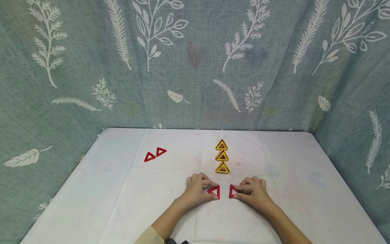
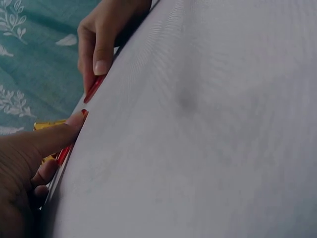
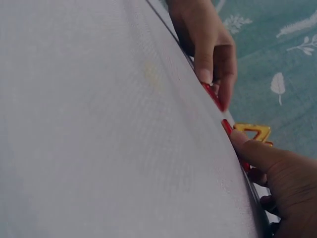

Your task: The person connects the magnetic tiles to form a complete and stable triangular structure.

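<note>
My left hand [image 1: 198, 190] pinches a red triangular frame [image 1: 218, 192] between thumb and fingers, low over the white table. Facing it across a small gap, my right hand [image 1: 254, 192] pinches a second red triangle [image 1: 231, 191]. The flat sides of the two triangles face each other. Just beyond them, several yellow triangles stand in a column: a near one [image 1: 222, 168], a middle one [image 1: 222, 156] and a far one [image 1: 221, 145]. In the right wrist view, a yellow triangle [image 3: 265, 131] shows behind the right thumb.
Two more red triangles, one [image 1: 149, 157] and another [image 1: 161, 151], lie at the back left with corners close together. A white cloth covers the table [image 1: 170, 142]. Behind and at both sides hangs a green-grey curtain [image 1: 195, 74] with white leaf prints.
</note>
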Demonstrator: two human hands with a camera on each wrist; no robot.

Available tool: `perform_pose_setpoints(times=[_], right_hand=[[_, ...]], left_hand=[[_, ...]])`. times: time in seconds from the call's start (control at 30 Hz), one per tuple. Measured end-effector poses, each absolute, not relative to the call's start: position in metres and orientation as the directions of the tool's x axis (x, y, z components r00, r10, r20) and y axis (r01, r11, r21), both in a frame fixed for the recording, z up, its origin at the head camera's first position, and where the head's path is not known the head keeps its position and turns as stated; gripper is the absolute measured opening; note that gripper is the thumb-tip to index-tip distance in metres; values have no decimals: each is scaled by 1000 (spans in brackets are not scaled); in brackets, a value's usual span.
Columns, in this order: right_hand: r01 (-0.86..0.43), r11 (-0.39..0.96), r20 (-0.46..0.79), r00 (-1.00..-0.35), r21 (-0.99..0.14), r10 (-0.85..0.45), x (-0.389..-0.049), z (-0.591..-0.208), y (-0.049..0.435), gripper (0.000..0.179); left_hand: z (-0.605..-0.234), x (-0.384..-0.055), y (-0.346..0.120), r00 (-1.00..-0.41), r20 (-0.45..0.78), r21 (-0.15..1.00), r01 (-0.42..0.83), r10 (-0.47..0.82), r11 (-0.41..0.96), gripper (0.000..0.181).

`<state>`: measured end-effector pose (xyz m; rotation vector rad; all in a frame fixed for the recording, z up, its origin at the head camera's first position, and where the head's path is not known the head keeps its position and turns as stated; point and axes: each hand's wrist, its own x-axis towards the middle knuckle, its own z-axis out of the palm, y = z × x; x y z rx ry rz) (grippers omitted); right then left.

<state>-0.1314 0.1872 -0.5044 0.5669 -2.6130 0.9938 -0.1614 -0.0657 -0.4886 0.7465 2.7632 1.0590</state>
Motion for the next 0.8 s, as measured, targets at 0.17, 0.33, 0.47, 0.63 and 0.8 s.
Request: perform_pose_setpoints(times=[0.17,0.33,0.47,0.63,0.8], right_hand=[[-472,666,398,-875,-578,-275,-131,-505,182,28],[-488,658,409,-867,-573,-286,-130,-505,180,28],[-506,643,420,-857,-576,-298,-130,-505,179,28],[-528,623,430,-845,-577,-318,-130,-505,179,30],[-534,627,433,-841,-568,-324,-131,-506,180,30]], left_hand=[[-491,-161,-59,-876,83,637,413,474,651,39],[-490,-160,-53,-871,93,629,427,482,650,38],[-489,-160,-49,-860,97,616,447,501,648,39],[-489,-159,-47,-854,79,617,448,514,648,39],[-490,-159,-47,-849,89,598,464,521,654,39]])
